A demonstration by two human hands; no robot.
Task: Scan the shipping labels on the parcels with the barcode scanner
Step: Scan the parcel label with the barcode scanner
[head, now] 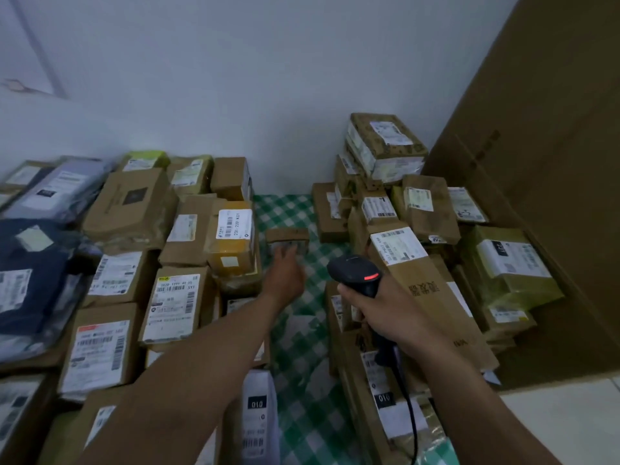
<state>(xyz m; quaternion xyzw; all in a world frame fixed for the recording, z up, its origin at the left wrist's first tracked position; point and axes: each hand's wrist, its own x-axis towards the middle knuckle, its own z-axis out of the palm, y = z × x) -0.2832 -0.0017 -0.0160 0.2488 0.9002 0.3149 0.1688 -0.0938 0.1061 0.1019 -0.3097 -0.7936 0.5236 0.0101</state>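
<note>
My right hand (pixel 382 310) grips the handle of a black barcode scanner (pixel 355 272) with a red light lit on its head; its black cable (pixel 411 414) hangs down. My left hand (pixel 285 271) stretches forward with fingers extended, the fingertips at a small brown parcel (pixel 288 237) lying alone on the green checked cloth (pixel 302 330); motion blur hides whether they touch it. Several labelled parcels lie in a pile on the left (pixel 174 307) and in another on the right (pixel 399 245).
A large brown cardboard sheet (pixel 543 146) leans at the right. A white wall (pixel 235 78) closes the back. A white bag with a barcode label (pixel 258 417) lies near the front. Dark blue soft packages (pixel 30 263) fill the far left.
</note>
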